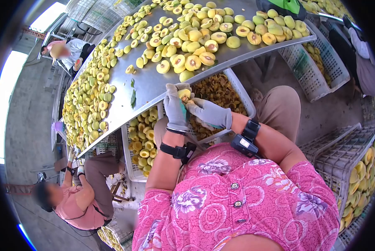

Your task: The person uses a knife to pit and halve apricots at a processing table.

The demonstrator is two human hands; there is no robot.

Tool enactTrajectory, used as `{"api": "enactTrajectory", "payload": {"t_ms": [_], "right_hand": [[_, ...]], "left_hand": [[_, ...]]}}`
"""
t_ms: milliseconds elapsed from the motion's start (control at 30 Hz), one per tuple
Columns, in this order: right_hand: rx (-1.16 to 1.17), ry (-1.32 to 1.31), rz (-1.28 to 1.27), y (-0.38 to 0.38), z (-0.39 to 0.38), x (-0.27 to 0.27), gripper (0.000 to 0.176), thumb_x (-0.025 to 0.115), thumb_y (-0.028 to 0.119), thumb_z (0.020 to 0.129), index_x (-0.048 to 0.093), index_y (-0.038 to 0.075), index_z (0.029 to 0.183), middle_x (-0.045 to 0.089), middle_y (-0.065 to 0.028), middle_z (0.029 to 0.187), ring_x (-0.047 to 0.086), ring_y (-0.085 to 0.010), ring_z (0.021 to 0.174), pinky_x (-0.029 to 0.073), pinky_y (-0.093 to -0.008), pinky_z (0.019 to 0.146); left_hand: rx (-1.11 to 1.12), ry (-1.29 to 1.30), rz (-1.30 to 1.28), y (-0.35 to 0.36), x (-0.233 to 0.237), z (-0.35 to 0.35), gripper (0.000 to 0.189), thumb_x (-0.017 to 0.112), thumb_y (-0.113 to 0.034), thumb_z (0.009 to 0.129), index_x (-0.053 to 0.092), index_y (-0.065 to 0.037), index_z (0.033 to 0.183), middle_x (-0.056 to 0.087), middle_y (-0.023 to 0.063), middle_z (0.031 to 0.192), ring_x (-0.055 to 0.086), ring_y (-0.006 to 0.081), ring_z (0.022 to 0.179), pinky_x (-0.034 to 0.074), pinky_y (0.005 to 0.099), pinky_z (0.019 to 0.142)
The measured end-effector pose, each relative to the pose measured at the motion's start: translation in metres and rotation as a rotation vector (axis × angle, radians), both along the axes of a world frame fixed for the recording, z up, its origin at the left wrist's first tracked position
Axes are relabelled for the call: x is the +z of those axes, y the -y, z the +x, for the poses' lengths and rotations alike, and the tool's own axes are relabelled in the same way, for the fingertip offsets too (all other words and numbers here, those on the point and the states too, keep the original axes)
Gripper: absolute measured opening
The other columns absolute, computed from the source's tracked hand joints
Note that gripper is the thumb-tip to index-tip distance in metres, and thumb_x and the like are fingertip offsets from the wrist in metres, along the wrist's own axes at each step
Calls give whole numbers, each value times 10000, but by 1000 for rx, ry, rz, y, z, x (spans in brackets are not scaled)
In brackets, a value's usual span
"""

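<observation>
Both my hands wear grey gloves and meet at the near edge of the metal table [147,83]. My left hand [177,106] is closed around a yellow-green fruit [184,94]. Against the same fruit, my right hand [210,112] has its fingers pressed together; a small brown piece shows at its fingertips, too small to make out fully. Below my hands, a crate of brown pieces [221,94] stands under the table edge. Left of it is a crate of halved fruit [143,144]. Many cut and whole fruits [193,37] lie on the table beyond.
More halved fruit [87,104] is heaped along the table's left side. A co-worker [85,192] sits at the lower left, another person [68,52] is at the upper left. White crates [313,75] stand at the right, and a crate of fruit [359,184] is at the lower right.
</observation>
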State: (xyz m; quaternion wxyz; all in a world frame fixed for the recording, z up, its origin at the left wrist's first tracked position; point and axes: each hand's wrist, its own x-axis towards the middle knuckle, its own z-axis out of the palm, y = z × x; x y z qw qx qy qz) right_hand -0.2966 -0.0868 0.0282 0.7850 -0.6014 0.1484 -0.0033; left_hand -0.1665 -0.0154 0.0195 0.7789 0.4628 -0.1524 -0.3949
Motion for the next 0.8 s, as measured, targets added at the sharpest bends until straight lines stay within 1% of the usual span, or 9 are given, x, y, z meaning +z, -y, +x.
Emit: {"api": "enactTrajectory", "payload": {"t_ms": [67, 200, 267, 400, 467, 500, 567, 733, 800], "right_hand": [[-12, 10, 76, -2, -1, -2, 332, 448, 377, 1003, 470, 95, 1176, 447, 24, 571, 394, -81, 382, 321, -243, 337], [53, 30, 150, 0, -2, -9, 333, 455, 405, 995, 476, 109, 1146, 448, 26, 590, 392, -74, 391, 318, -235, 341], [77, 30, 167, -1, 1, -14, 334, 457, 412, 994, 478, 112, 1137, 449, 28, 599, 392, -73, 395, 318, -231, 344], [35, 47, 149, -5, 0, -14, 330, 476, 423, 986, 480, 119, 1112, 449, 36, 608, 389, -64, 399, 302, -221, 339], [55, 19, 174, -4, -1, -15, 322, 485, 423, 983, 481, 121, 1095, 446, 41, 602, 384, -61, 396, 292, -219, 333], [83, 34, 223, -4, -2, -17, 309, 495, 420, 980, 486, 125, 1069, 443, 46, 596, 374, -57, 390, 279, -218, 327], [113, 46, 273, -1, -2, -25, 296, 504, 417, 977, 490, 129, 1043, 440, 51, 590, 363, -52, 384, 265, -217, 320], [294, -83, 610, -1, -2, -28, 303, 513, 426, 973, 498, 124, 989, 412, 73, 580, 317, -27, 370, 223, -192, 317], [355, -42, 719, -1, -5, -27, 309, 511, 432, 974, 503, 123, 960, 387, 78, 580, 301, -21, 372, 224, -189, 315]], "left_hand": [[86, 286, 114, -1, 2, -3, 530, 400, -495, 995, 589, -9, 903, 637, 121, 843, 625, 219, 735, 557, 354, 680], [-50, 52, 51, -4, 2, 4, 565, 393, -518, 989, 596, 8, 946, 644, 126, 860, 629, 222, 725, 551, 346, 686], [-41, 301, 162, -4, 2, 6, 579, 403, -530, 982, 603, 11, 932, 649, 127, 864, 631, 213, 705, 550, 325, 669], [58, 296, 148, -4, 7, -7, 573, 395, -500, 997, 630, 9, 878, 649, 108, 814, 622, 191, 658, 550, 308, 652], [-26, 27, 90, -5, 13, -10, 579, 400, -493, 998, 642, 7, 836, 654, 109, 780, 623, 191, 657, 540, 301, 644], [-26, 22, 89, -7, 12, -7, 579, 400, -493, 998, 642, 7, 836, 654, 109, 780, 623, 191, 657, 540, 301, 644], [-182, 378, 157, -11, 9, 3, 567, 439, -517, 975, 615, 3, 833, 650, 135, 795, 635, 222, 691, 543, 328, 670], [-307, 373, 141, -13, 6, 7, 566, 468, -522, 961, 616, -2, 794, 649, 143, 775, 630, 226, 678, 543, 336, 676], [-326, 358, 132, -16, 9, 5, 567, 476, -528, 955, 614, -3, 792, 649, 144, 776, 628, 225, 670, 544, 339, 675]]}}
